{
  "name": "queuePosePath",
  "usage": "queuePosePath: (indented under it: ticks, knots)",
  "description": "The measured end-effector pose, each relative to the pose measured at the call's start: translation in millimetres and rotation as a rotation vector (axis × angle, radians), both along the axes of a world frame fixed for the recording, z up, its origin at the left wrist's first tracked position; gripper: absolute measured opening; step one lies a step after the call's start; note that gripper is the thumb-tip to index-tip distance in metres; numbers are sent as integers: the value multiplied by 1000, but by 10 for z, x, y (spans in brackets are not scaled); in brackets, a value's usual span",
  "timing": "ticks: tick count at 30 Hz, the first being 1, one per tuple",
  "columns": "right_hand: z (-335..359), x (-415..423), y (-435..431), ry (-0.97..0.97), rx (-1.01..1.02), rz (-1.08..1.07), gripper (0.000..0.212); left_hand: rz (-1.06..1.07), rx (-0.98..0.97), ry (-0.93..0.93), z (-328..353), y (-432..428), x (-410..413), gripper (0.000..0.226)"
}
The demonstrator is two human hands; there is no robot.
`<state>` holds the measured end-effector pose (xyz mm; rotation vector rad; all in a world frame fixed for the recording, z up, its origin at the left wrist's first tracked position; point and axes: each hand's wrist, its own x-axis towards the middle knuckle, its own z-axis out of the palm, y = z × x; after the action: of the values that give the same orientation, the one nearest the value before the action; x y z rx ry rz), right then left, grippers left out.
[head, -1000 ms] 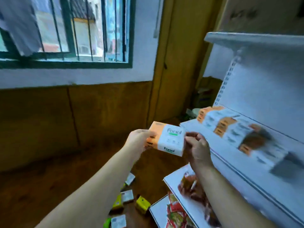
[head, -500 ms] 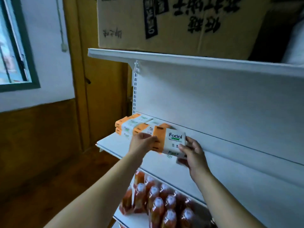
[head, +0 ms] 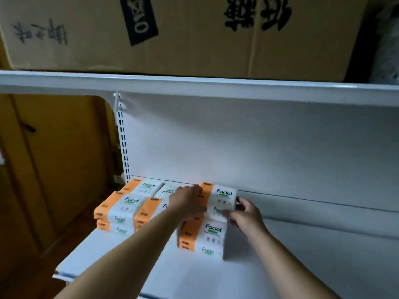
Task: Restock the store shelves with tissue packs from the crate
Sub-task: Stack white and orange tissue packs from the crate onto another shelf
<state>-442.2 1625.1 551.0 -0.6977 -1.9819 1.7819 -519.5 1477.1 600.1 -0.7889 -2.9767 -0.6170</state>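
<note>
An orange-and-white "Facial" tissue pack (head: pixel 222 198) is held by both my hands over the white shelf (head: pixel 194 275). My left hand (head: pixel 187 202) grips its orange left end; my right hand (head: pixel 244 214) grips its white right end and lower corner. The pack sits on top of another tissue pack (head: pixel 204 237) that stands on the shelf. To the left, several more packs (head: pixel 127 209) lie stacked in rows against the white back panel. The crate is out of view.
A second white shelf (head: pixel 194 87) hangs overhead and carries a large cardboard box (head: pixel 183 33) with black writing. The slotted upright (head: pixel 123 143) marks the shelf's left end, with brown wooden panelling (head: pixel 54 158) beyond. Bare shelf surface lies to the right and in front.
The view swung from the window and floor to the shelf. Both hands carried the pack forward and right, from mid-air to on top of the front right pack.
</note>
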Motion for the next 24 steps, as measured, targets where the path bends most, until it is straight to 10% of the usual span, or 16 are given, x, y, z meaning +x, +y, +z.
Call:
queuePosePath:
  ticks: [24]
  knots:
    - [-159,-94,171,-254,364,57,54,-82,-114,235,-188,80,-217,46]
